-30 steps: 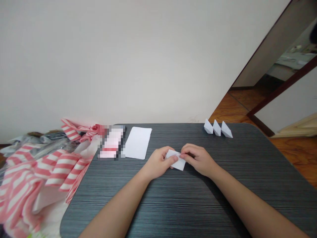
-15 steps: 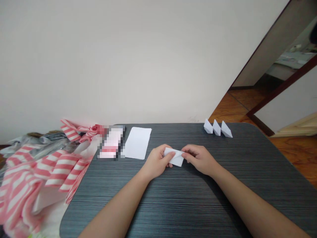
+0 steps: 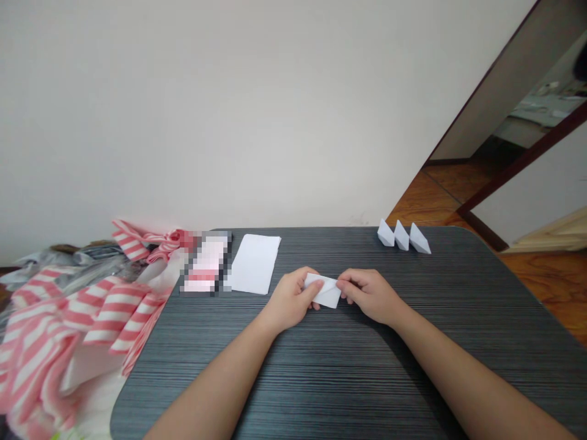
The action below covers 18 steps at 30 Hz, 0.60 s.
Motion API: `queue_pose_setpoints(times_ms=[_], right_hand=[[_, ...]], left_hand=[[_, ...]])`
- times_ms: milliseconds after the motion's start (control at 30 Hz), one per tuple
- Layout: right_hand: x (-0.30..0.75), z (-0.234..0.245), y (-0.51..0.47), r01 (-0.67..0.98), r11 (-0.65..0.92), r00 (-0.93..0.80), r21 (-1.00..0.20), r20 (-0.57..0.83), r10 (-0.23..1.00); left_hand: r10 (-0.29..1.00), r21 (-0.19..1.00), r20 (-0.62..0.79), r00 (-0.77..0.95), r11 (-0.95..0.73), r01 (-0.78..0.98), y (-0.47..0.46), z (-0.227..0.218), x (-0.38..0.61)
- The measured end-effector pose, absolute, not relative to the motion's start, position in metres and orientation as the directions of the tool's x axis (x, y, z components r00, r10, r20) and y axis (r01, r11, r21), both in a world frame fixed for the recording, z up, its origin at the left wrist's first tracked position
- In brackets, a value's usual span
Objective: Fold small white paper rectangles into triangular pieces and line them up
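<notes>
A small piece of folded white paper (image 3: 327, 294) is held between my two hands, a little above the dark table. My left hand (image 3: 293, 299) grips its left side, thumb across the front and fingers behind. My right hand (image 3: 367, 294) pinches the upper right corner between thumb and fingers. A diagonal crease or flap edge shows on the paper's face. Beyond my left hand lies white paper sheets (image 3: 255, 264), flat on the table. Three folded white paper shapes (image 3: 402, 236) stand in a row at the far right.
The dark grained table (image 3: 293, 385) meets a pale wall (image 3: 275, 110) at its back edge. A blurred-out flat object (image 3: 206, 264) lies at the back left. Red-and-white striped cloth (image 3: 114, 311) is heaped beside the table's left edge. Wooden floor (image 3: 426, 195) shows at right.
The right fingers have shifted slightly at the paper's corner, and its top edge now looks flatter. My left hand has stayed nearly still.
</notes>
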State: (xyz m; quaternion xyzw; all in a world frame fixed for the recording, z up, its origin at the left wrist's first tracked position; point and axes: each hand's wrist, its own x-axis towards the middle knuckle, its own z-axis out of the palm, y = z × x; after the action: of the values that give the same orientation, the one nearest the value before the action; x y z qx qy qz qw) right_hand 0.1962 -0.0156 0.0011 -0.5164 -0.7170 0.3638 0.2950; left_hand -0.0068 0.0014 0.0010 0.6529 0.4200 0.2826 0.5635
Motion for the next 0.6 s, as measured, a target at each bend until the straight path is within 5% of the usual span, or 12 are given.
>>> queue_pose_setpoints(times_ms=[600], right_hand=[[0.1984, 0.0033, -0.0147, 0.391, 0.138, -0.287, -0.910, 0.022, 0.958]], left_hand=[[0.881, 0.972, -0.084, 0.465, -0.029, 0.232, 0.0020, -0.0016, -0.0068]])
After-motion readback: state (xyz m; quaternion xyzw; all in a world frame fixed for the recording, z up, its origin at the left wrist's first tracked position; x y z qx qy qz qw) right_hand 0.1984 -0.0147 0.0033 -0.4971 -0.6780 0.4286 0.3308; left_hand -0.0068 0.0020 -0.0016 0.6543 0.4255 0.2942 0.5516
